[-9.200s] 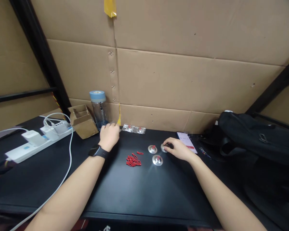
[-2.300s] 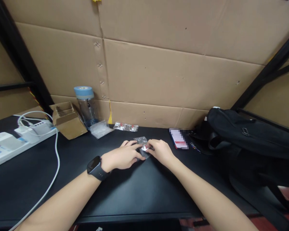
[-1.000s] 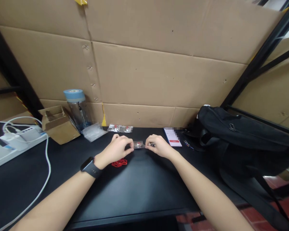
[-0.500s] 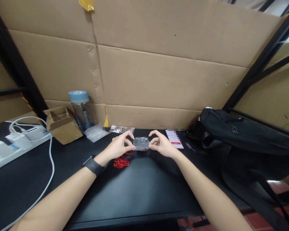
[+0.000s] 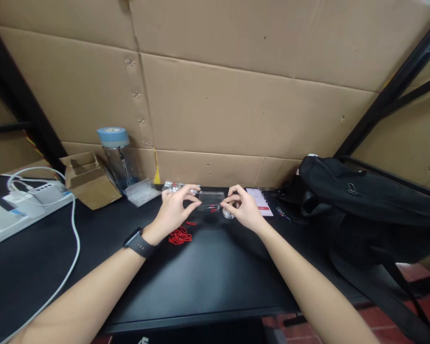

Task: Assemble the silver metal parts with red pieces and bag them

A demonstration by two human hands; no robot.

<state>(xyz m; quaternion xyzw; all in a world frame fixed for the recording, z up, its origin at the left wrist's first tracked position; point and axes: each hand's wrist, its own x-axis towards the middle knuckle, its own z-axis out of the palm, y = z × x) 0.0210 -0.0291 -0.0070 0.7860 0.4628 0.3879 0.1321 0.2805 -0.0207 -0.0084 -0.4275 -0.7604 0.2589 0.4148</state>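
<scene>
A small clear plastic bag (image 5: 211, 198) is stretched between my two hands over the black table, with a bit of red near its lower edge. My left hand (image 5: 181, 204) pinches its left side between thumb and fingers. Its right side is pinched by my right hand (image 5: 241, 208). Just beneath my right fingertips lies a small round silvery object (image 5: 228, 213), partly hidden. A tangle of red cords (image 5: 180, 236) rests on the table below my left hand, with one short red loop (image 5: 191, 223) beside it. Behind my left hand are shiny clear packets (image 5: 172, 185), partly covered.
At the left stand a white power strip (image 5: 0, 232), an open cardboard box (image 5: 93, 186) and a blue-lidded bottle (image 5: 116, 153), with a plastic bag pile (image 5: 141, 192) beside them. A phone (image 5: 260, 200) and black backpack (image 5: 365, 205) lie right. Cardboard closes the back.
The clear bag has risen slightly and looks flatter and more upright. The round silvery object now shows under my right hand. The camera view has shifted slightly.
</scene>
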